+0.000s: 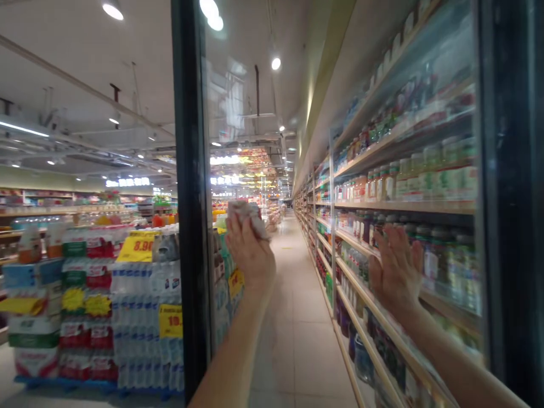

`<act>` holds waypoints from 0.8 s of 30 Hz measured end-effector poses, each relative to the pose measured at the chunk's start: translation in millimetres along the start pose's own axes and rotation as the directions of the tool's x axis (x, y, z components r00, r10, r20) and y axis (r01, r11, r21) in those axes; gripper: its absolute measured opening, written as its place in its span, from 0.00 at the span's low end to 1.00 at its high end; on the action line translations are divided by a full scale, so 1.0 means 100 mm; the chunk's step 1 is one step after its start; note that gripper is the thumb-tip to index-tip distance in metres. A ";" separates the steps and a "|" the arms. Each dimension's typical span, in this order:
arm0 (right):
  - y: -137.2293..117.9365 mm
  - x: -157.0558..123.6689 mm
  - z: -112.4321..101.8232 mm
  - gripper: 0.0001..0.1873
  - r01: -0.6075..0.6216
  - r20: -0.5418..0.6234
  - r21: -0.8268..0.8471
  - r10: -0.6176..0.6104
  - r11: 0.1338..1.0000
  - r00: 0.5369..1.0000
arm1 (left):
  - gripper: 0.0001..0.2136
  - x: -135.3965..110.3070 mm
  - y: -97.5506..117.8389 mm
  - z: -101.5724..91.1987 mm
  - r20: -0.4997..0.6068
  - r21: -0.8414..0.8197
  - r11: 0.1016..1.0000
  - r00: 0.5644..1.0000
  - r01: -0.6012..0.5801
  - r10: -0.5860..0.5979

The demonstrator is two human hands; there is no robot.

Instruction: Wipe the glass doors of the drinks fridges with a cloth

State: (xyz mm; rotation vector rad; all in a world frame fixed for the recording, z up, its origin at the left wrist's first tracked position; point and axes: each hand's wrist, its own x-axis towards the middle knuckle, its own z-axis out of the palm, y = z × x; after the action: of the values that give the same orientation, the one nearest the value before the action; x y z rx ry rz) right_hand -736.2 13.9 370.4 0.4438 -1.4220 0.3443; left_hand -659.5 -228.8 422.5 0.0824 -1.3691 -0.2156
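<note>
A glass door pane (293, 283) in a dark frame (191, 187) stands upright right in front of me. My left hand (250, 255) presses a crumpled pale cloth (249, 218) to the glass, near the frame's left upright. The fingers lie over the cloth and partly cover it. Farther right, my right hand (397, 266) is open, fingers spread, palm toward the pane and seemingly resting on it. It holds nothing. Both hands are slightly blurred.
Shelves of bottled drinks (425, 175) run along the right, seen in or through the glass. Beyond the frame at left stand stacked packs of bottled water (144, 323) with yellow price signs (136, 246). A tiled aisle floor (289, 260) stretches away.
</note>
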 end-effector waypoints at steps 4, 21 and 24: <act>0.03 0.00 0.00 0.27 0.023 -0.015 -0.011 -0.023 1.000 1.000 | 0.20 -0.38 0.60 0.13 0.179 -0.198 0.923 0.914 -0.330 0.365; -0.05 0.00 0.01 0.24 0.034 -0.037 -0.001 -0.034 0.999 0.999 | 0.24 -0.41 0.20 0.11 0.181 -0.082 0.893 0.874 -0.443 0.451; -0.08 0.01 0.01 0.24 0.012 -0.026 -0.005 -0.012 1.000 1.000 | 0.25 -0.17 -0.18 0.04 0.046 0.076 0.991 0.993 -0.109 0.106</act>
State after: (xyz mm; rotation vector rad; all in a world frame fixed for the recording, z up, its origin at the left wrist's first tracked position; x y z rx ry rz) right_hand -733.7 6.5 370.5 0.4421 -1.3937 0.3357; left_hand -668.3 -242.9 403.9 0.0698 -1.4195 -0.0739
